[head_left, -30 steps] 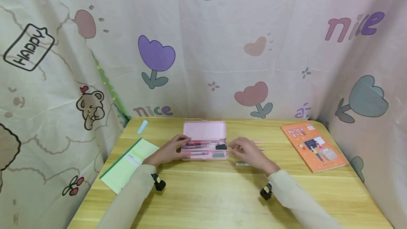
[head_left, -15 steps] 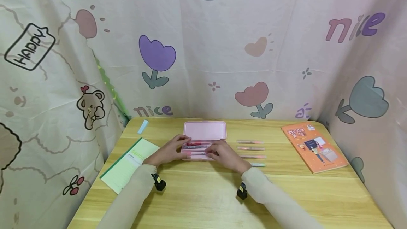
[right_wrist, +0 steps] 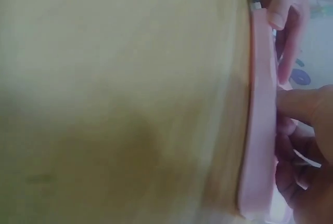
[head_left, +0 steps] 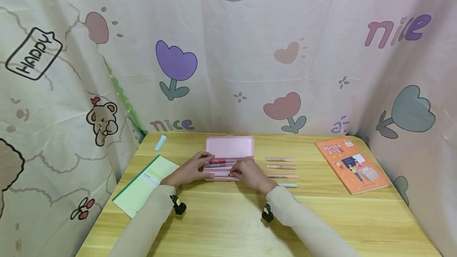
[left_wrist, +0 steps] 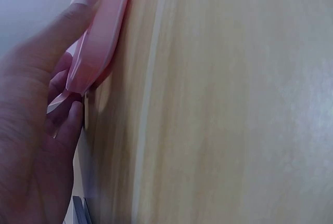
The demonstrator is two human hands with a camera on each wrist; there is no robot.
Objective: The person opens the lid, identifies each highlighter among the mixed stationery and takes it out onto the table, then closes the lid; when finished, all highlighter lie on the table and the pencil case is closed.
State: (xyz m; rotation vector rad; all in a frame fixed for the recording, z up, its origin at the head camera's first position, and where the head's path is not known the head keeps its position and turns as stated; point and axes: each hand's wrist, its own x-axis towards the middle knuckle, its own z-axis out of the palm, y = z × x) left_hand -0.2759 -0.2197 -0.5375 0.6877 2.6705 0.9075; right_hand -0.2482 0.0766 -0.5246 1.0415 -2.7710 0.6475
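Note:
A pink pencil case (head_left: 230, 146) stands on the table with its lid raised, holding several pens. At its left end my left hand (head_left: 191, 167) grips the case, thumb on the front wall and fingers round the end, as the left wrist view shows. Over the right part of the tray, my right hand (head_left: 251, 174) has its fingertips down inside, pinching the end of a light-coloured pen (head_left: 222, 175) in the front compartment. A red pen (head_left: 217, 162) lies in the rear compartment. The right fingers hide the tray's right side; the right wrist view shows them curled behind the pink wall.
Several pens lie in a column right of the case, among them an orange-tipped pen (head_left: 280, 160) and a green-ended one (head_left: 288, 185). An orange book (head_left: 353, 165) lies far right. Left are a green notebook (head_left: 146, 185) and a small blue strip (head_left: 160, 142).
My right hand has moved left from beside the case into its tray, uncovering the pens on the table, and has shifted slightly further left since. The left hand has stayed on the case.

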